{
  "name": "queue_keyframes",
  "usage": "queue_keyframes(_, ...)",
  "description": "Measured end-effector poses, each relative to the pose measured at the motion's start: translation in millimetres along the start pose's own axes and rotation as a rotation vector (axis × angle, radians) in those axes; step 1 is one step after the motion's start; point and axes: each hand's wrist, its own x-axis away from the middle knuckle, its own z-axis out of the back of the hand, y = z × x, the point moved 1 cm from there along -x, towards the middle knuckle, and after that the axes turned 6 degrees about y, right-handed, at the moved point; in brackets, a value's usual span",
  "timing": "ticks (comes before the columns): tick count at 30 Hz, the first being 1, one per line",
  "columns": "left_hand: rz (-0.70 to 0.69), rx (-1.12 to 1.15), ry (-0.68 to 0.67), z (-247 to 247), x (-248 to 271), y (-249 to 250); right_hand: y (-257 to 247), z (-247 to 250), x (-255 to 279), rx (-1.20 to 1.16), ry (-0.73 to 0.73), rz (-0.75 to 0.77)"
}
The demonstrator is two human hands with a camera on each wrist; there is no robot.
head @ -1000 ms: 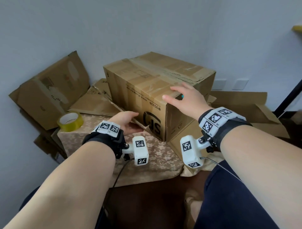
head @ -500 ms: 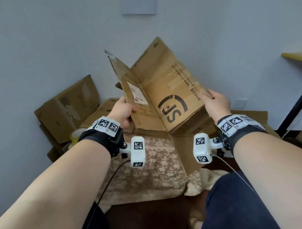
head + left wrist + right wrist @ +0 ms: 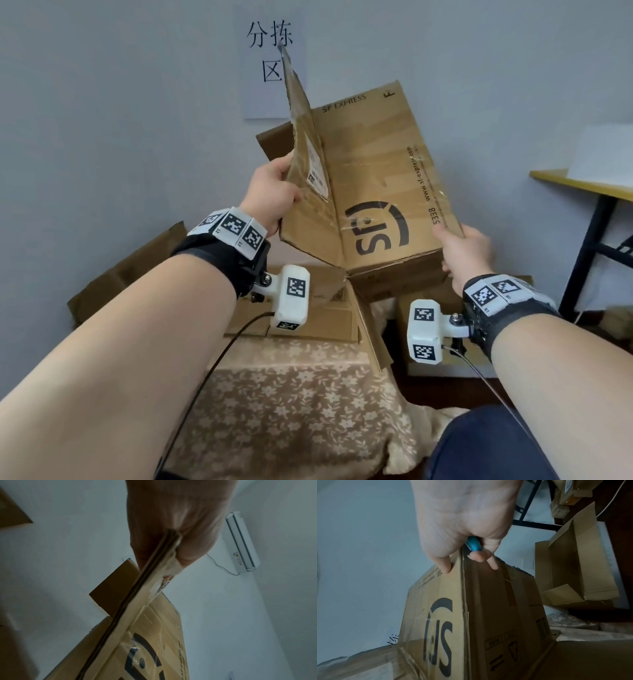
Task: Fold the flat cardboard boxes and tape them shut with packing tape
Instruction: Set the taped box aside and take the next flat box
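I hold a brown SF Express cardboard box [image 3: 373, 192] up in the air, tilted, with its printed side toward me. My left hand [image 3: 270, 195] pinches the edge of its long left flap [image 3: 130, 608], which stands up toward the wall. My right hand [image 3: 462, 253] grips the box's lower right corner, thumb on the printed face and fingers on the side panel [image 3: 496, 601]. A small blue object [image 3: 473, 545] is tucked between the right palm and the fingers. A lower flap [image 3: 370, 329] hangs down over the table.
Below the box stands a table with a floral cloth [image 3: 301, 394], and flat cardboard [image 3: 325, 308] lies at its back. More cardboard [image 3: 137, 260] leans at the left. An open box [image 3: 573, 568] sits at the right, near a yellow-topped table [image 3: 582, 185]. A paper sign [image 3: 270, 58] hangs on the wall.
The box has left the table and risen, tipping its printed side toward me. Both hands went up with it; the right hand moved from the top to the right corner.
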Motion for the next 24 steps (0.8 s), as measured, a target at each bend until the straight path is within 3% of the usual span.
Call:
queue_keyframes(6,-0.127,-0.024,-0.036,-8,-5,44,-10,0,2,-0.125,0.084,-0.056)
queue_keyframes(10,-0.210,-0.095,-0.043,-15,-5,71,-14,-2,6,-0.158,0.058,-0.140)
queue_keyframes(15,-0.304,-0.247,0.008,-12,-6,86,-23,-15,10,-0.029,-0.164,-0.221)
queue_keyframes(19,-0.363,-0.384,0.107,-6,-1,86,-32,-38,21,0.102,-0.437,-0.370)
queue_keyframes(24,-0.420,-0.565,0.190,5,0,63,-18,-65,41,0.148,-0.647,-0.356)
